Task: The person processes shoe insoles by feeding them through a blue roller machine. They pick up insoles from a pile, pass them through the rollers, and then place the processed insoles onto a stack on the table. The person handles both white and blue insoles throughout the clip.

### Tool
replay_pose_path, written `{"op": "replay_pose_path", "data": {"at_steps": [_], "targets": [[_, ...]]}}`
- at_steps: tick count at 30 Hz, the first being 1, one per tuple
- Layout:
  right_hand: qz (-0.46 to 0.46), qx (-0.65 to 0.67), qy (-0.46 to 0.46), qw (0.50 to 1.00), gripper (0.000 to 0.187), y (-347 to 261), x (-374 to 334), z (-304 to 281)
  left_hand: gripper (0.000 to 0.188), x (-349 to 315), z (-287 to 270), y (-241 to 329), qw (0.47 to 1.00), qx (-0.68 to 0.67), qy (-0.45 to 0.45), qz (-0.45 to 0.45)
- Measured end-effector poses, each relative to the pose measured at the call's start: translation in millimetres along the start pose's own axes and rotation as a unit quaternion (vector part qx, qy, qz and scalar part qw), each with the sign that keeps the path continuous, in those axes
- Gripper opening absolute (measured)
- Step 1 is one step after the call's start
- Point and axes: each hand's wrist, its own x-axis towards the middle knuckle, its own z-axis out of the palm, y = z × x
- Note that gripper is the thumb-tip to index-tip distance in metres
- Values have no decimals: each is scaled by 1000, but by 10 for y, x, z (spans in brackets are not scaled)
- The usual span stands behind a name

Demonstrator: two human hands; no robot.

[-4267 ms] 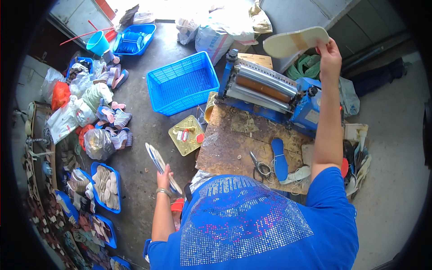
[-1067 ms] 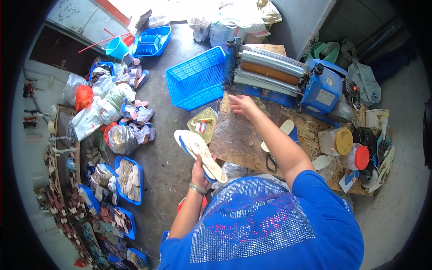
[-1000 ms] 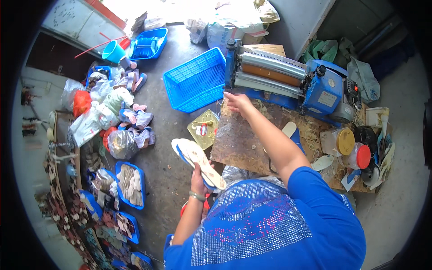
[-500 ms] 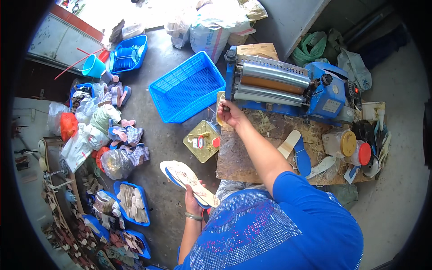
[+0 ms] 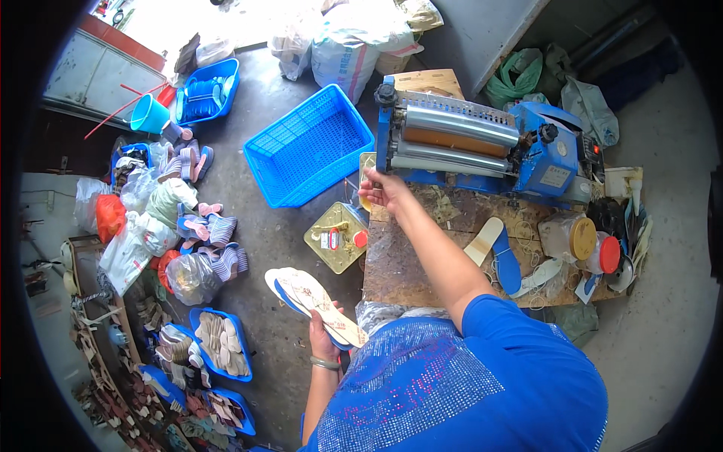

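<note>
In my left hand (image 5: 325, 340), fingers and thumb close round a small stack of insoles (image 5: 320, 301), pale with printed marks on top and blue showing at the edge. My right hand (image 5: 382, 190) reaches to the near left end of a blue roller machine (image 5: 459, 143). Its fingers point left, slightly apart, and nothing shows in them. Under these fingertips is a yellowish, glue-stained piece (image 5: 367, 169) at the bench corner; the hand hides part of it.
The machine stands on a stained wooden bench (image 5: 422, 264). On it lie a pale insole (image 5: 483, 241), a blue insole (image 5: 506, 262) and lidded jars (image 5: 581, 239). Beside it on the floor are a square tin (image 5: 336, 239) and a blue basket (image 5: 260, 181). Slippers, bags and trays (image 5: 197, 310) line the left.
My right hand has loosened from a small dark knob-like piece and moved slightly left, fingers now straighter. The left hand still holds the insoles. The view has shifted slightly.
</note>
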Motion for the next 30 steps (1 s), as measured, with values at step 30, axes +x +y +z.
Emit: {"op": "replay_pose_path", "data": {"at_steps": [30], "targets": [[-13,62,-105,992,16,142,231,-146,66,-119,-12,-147,1000,-18,8,14]]}}
